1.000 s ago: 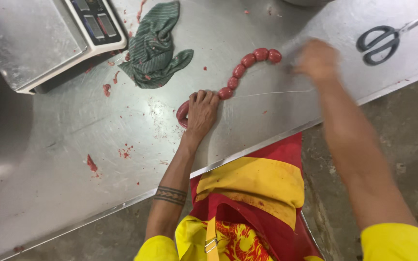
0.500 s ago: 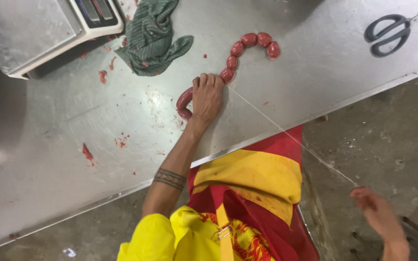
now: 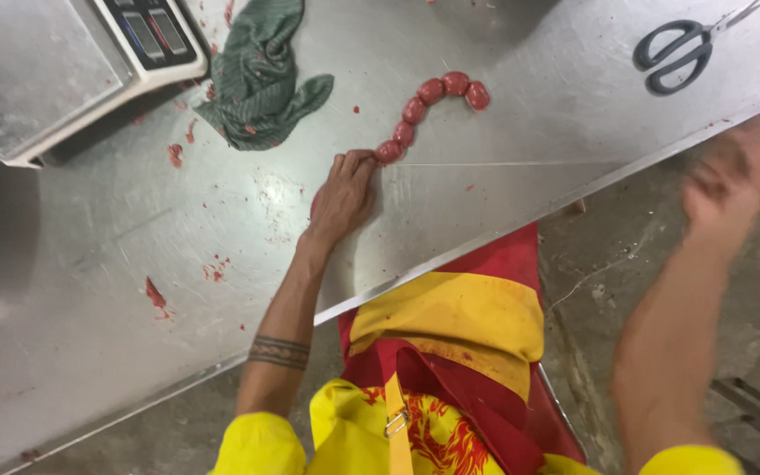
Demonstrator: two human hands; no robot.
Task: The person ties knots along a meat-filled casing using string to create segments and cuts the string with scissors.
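Note:
A short chain of red sausage links (image 3: 428, 101) curves across the steel table (image 3: 90, 290). My left hand (image 3: 342, 195) lies palm down on the table, fingertips pinching the near end of the chain. A thin white string (image 3: 503, 164) runs taut from that end out to the right. My right hand (image 3: 727, 180) is blurred, off the table's edge at the right, fingers closed where the string leads.
A crumpled green cloth (image 3: 261, 79) lies behind the left hand. A weighing scale (image 3: 63, 62) stands at the back left. Black-handled scissors (image 3: 683, 48) lie at the back right. Red meat scraps (image 3: 156, 292) dot the table. My red and yellow apron (image 3: 450, 343) hangs below.
My right hand has swung up from low beside me to the table's edge, pulling the string level. The visible red loop under my left hand is gone.

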